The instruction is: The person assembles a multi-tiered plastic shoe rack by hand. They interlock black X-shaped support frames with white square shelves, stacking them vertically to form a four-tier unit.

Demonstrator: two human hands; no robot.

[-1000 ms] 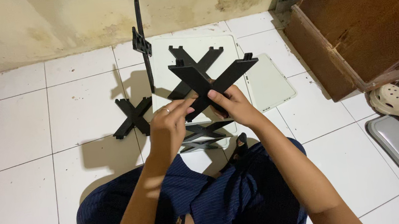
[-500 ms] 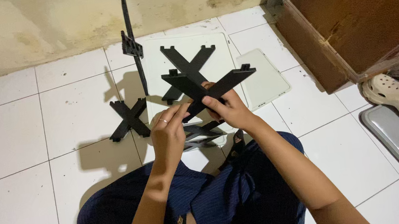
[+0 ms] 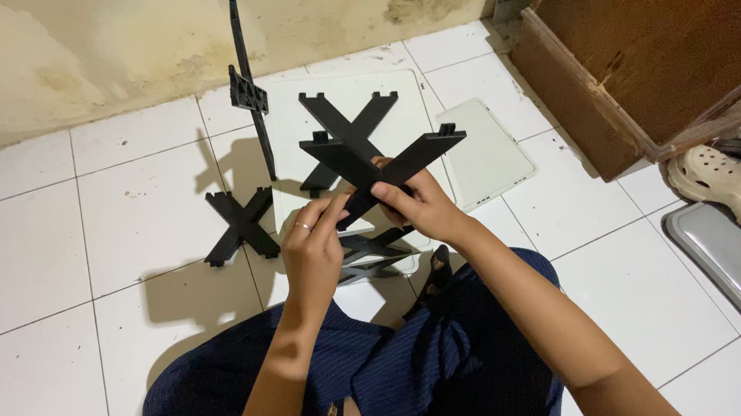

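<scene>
Both hands hold one black X-shaped cross piece (image 3: pixel 375 167) up above the lap. Left hand (image 3: pixel 313 244) pinches its lower left leg, fingers closed on the plastic; right hand (image 3: pixel 423 206) clamps the lower right leg, thumb on top.

Versus 0.5 s ago: grip is unchanged and the piece sits in the same pose, long arm pointing up and to the right of the right hand. The hands have barely shifted; the view alone has tilted slightly.

Around the grip:
- Second X piece (image 3: pixel 351 129) lies flat just beyond the held one, on a white panel (image 3: pixel 393 90).
- Third X piece (image 3: pixel 241 225) is on the floor tiles, left of the left hand, apart from it.
- Upright black rail (image 3: pixel 247 81) stands beyond the left hand, with a bracket near its top.
- More black crossed parts (image 3: pixel 372 254) lie directly under the hands, partly hidden.
- Smaller white panel (image 3: pixel 482 150) is right of the right hand.
- Wooden cabinet (image 3: pixel 679 15) stands well off to the right.
</scene>
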